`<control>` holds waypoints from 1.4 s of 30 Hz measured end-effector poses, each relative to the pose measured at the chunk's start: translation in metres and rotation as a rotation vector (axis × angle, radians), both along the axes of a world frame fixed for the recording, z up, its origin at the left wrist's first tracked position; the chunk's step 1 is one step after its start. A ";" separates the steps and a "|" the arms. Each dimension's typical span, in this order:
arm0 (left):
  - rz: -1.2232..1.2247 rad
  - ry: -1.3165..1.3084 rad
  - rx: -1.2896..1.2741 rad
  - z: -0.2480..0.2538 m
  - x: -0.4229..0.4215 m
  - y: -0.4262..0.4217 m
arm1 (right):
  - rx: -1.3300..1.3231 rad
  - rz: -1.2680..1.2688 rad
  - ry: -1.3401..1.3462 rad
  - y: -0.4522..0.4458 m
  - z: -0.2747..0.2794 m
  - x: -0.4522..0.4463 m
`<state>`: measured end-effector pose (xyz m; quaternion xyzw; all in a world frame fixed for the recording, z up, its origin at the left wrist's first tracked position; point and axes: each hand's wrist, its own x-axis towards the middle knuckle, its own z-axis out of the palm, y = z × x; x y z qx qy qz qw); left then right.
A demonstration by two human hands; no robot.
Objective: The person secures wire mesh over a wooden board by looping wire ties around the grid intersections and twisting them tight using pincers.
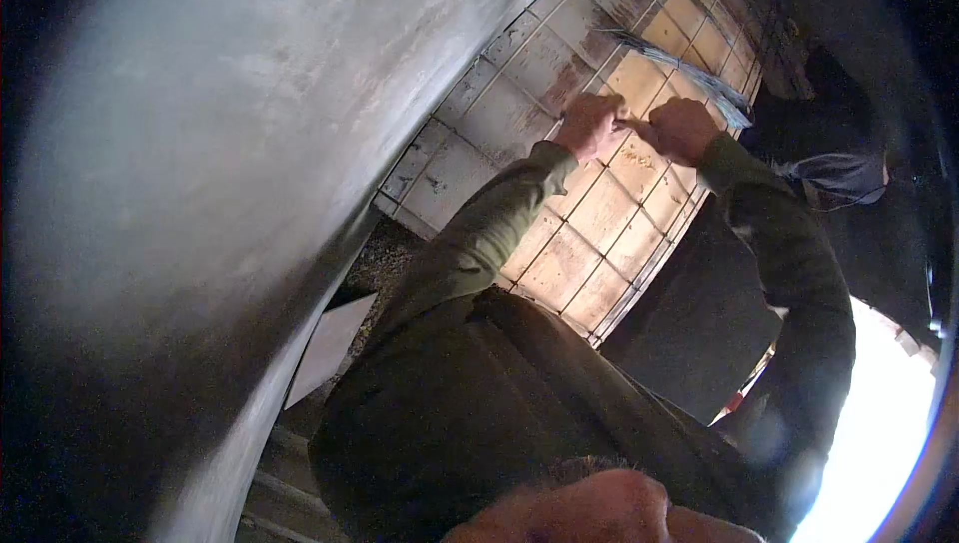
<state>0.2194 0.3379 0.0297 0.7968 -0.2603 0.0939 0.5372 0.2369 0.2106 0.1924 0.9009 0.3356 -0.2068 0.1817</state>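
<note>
My left hand (589, 125) and my right hand (685, 130) are close together over a wire mesh (603, 255), both with fingers closed. A short, thin piece seems to span the gap between them, too small and blurred to name. The mesh is a grid of thin bars lying over pale boards (559, 265). Just beyond my hands, a bundle of thin grey wires (689, 68) rests across the mesh. What each hand grips is hidden by its own fingers.
A large, smooth grey wall-like surface (220, 123) rises along the left. Grey, stained panels (499, 108) lie under the mesh's left part. A pale flat piece (330, 348) sits at lower left. Dark fabric (844, 173) is at right, with bright light (879, 423) below.
</note>
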 end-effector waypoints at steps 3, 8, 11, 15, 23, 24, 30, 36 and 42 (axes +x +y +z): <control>0.151 -0.186 -0.056 0.004 -0.021 -0.009 | 0.223 -0.293 0.492 -0.016 -0.011 0.014; 0.138 -0.085 0.075 -0.012 -0.010 -0.026 | 0.183 -0.457 0.387 -0.024 -0.009 0.002; 0.033 0.019 0.016 -0.005 0.006 -0.015 | 0.271 0.024 -0.162 -0.007 0.013 -0.018; -0.147 0.165 0.053 -0.003 0.014 -0.006 | 0.151 0.105 -0.105 -0.011 0.014 -0.005; 0.159 -0.062 -0.033 0.006 -0.021 -0.010 | 0.222 -0.207 0.096 -0.024 -0.012 -0.024; 0.159 -0.065 -0.034 0.007 -0.026 -0.011 | 0.222 -0.207 0.092 -0.022 -0.011 -0.022; 0.232 -0.138 0.179 -0.009 -0.037 -0.024 | 0.345 -0.205 0.132 -0.027 -0.031 -0.043; -0.010 0.053 0.124 -0.001 -0.002 -0.005 | 0.193 -0.114 -0.361 0.006 0.005 -0.052; 0.039 -0.148 -0.105 0.005 -0.003 -0.003 | 0.270 -0.262 0.045 -0.014 -0.011 -0.022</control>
